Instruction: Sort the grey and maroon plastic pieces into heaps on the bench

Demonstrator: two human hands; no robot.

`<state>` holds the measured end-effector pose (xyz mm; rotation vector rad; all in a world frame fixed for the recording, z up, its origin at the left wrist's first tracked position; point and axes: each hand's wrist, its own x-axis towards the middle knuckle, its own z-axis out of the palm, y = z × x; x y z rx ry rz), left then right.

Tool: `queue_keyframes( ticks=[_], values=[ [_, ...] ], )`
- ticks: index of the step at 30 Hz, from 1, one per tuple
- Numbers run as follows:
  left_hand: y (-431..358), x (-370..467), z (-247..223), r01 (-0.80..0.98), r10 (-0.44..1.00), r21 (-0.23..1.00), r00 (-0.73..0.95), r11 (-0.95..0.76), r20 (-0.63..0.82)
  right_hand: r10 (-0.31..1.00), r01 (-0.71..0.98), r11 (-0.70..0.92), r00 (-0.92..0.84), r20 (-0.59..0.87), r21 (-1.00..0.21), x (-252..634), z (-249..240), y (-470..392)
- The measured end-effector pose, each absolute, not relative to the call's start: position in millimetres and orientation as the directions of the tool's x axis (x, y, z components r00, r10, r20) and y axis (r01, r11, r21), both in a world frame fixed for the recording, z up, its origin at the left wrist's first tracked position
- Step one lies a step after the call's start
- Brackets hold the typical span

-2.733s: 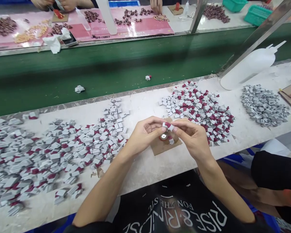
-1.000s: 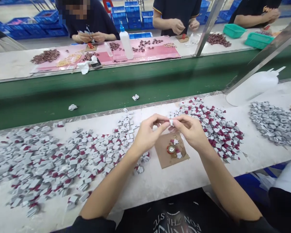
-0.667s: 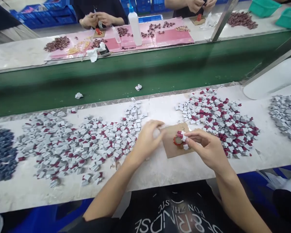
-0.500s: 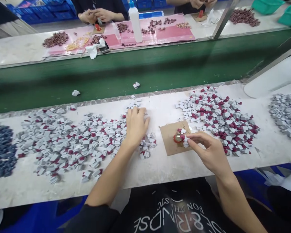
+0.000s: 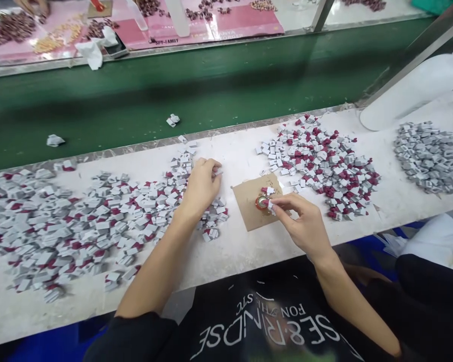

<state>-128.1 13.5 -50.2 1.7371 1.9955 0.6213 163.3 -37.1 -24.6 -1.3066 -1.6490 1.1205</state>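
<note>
My right hand [image 5: 300, 216] pinches a small grey-and-maroon piece [image 5: 271, 205] at the edge of a round red dish [image 5: 259, 202]. The dish rests on a square of brown cardboard [image 5: 245, 213], and another grey-and-maroon piece [image 5: 268, 190] is at its upper edge. My left hand [image 5: 204, 183] is beside the right end of the left pile of grey-and-maroon pieces [image 5: 136, 216]. Its fingers are curled together around a small pale piece [image 5: 218, 172], partly hidden by the fingers. Beyond the cardboard lies the right pile of grey-and-maroon pieces [image 5: 324, 166].
A grey pile [image 5: 430, 156] and a white bottle [image 5: 403, 95] are at the right. Past the table edge runs a green belt [image 5: 219, 85] with loose pieces on it. Across it, a person's hand [image 5: 38, 7] shows above a pink sheet [image 5: 249, 25].
The view has shifted, and the scene sits further left and higher. My left hand has drawn back from the pile with its fingers closed. My right hand keeps its piece at the dish.
</note>
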Motion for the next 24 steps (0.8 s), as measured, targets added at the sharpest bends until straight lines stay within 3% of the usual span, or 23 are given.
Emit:
queue_keyframes(
  ticks=[7,10,13,16,20,24],
  values=[
    [13.8,-130.0,-42.7,0.811,0.987,0.565,-0.156,0.154,-0.045,0.975,0.335,0.140,-0.210,0.071,-0.932,161.9,-26.5,-37.4],
    [12.5,-123.0,-35.7,0.742,0.982,0.648,-0.181,0.174,-0.056,0.978,0.326,0.124,-0.200,0.060,-0.937,163.3,-25.1,-36.6],
    [9.3,-107.9,-26.3,0.552,0.985,0.818,-0.142,0.163,-0.101,0.988,0.255,0.049,-0.157,0.009,-0.966,163.1,-21.7,-33.4],
    [5.1,-87.8,-14.2,0.287,0.992,0.950,0.006,0.120,-0.127,0.995,0.081,-0.041,-0.086,-0.048,-0.996,160.7,-17.1,-24.9],
    [2.4,-65.0,-0.6,0.051,0.981,0.992,0.151,0.118,-0.124,0.999,-0.090,-0.029,-0.039,-0.026,-0.996,156.5,-13.1,-9.3],
    [4.7,-56.2,2.0,-0.082,0.973,0.989,0.205,0.125,-0.106,0.998,-0.082,-0.008,-0.063,-0.002,-0.997,154.6,-12.0,-1.1]
  ],
)
